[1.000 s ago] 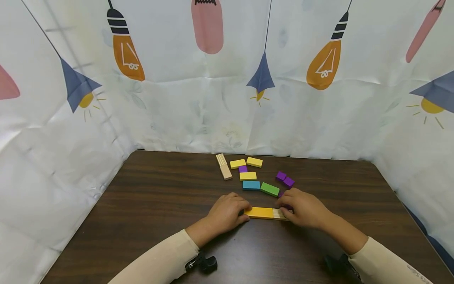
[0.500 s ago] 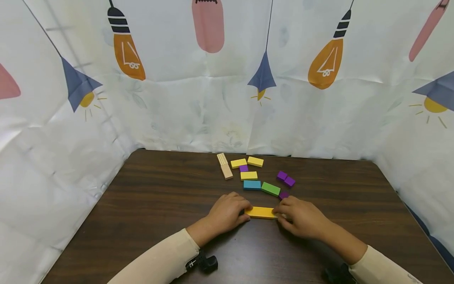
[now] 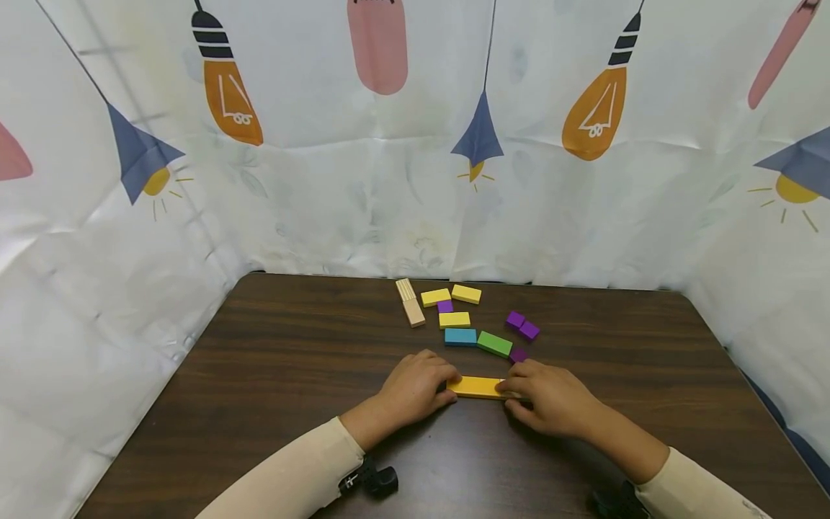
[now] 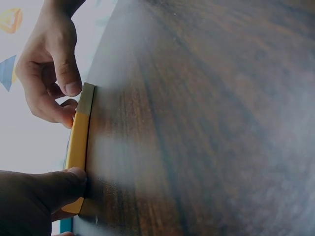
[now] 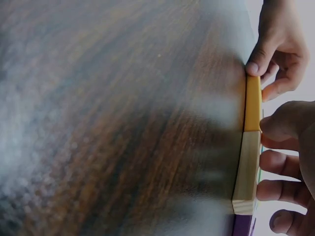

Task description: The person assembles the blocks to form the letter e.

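1. Your left hand (image 3: 418, 386) pinches the left end of the orange-yellow block (image 3: 476, 387), thumb on its near side.
2. Your right hand (image 3: 554, 396) curves narrowly around the joint with the plain wooden block (image 5: 247, 167); whether it grips or only touches cannot be told.
3. Those two blocks lie end to end on the table (image 3: 259, 389), between your hands.
4. Behind them sit a blue block (image 3: 460, 337), a green block (image 3: 495, 344) and a purple block (image 3: 518, 356).
5. Marks on your right sleeve (image 3: 694, 479) are too small to read.
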A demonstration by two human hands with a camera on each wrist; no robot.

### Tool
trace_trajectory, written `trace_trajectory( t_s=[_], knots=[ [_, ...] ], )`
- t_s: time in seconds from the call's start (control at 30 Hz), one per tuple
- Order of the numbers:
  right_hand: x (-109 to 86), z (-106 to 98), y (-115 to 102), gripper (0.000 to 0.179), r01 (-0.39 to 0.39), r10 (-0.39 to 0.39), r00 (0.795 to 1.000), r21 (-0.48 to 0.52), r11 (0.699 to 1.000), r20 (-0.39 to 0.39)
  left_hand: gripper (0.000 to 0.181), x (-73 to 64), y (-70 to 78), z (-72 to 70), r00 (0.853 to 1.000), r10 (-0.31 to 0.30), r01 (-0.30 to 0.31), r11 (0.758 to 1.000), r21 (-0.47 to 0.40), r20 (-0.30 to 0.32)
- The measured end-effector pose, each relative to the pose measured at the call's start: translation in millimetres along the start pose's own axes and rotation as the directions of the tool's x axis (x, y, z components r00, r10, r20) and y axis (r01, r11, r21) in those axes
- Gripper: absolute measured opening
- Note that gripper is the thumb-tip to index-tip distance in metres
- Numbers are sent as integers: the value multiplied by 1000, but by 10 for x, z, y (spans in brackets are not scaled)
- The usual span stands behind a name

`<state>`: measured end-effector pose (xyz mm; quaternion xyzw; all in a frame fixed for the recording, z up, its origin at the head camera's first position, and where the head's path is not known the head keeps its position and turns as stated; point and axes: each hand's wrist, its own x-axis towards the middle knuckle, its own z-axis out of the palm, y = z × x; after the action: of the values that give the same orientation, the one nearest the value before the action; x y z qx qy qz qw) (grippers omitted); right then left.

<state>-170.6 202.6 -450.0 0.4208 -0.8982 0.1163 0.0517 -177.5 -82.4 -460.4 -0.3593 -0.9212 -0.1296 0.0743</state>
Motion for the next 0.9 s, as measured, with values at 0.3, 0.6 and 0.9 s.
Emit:
trace_trajectory(
  t_s=[0.3, 0.6, 0.9],
  knots=[
    [8, -12, -16, 23, -5, 5, 1000, -3, 1000, 10, 25, 14, -9, -22, 999, -4, 3, 1000, 19, 36],
    [2, -16, -43, 23, -17, 17, 1000, -15, 1000, 0, 37, 33, -124, -60, 996, 1, 2, 1000, -26, 93],
    [-10, 8, -36, 22, -16, 16, 1000, -7, 1000, -21, 33, 83, -379, -142, 999, -46, 46, 999, -23, 23]
  ],
)
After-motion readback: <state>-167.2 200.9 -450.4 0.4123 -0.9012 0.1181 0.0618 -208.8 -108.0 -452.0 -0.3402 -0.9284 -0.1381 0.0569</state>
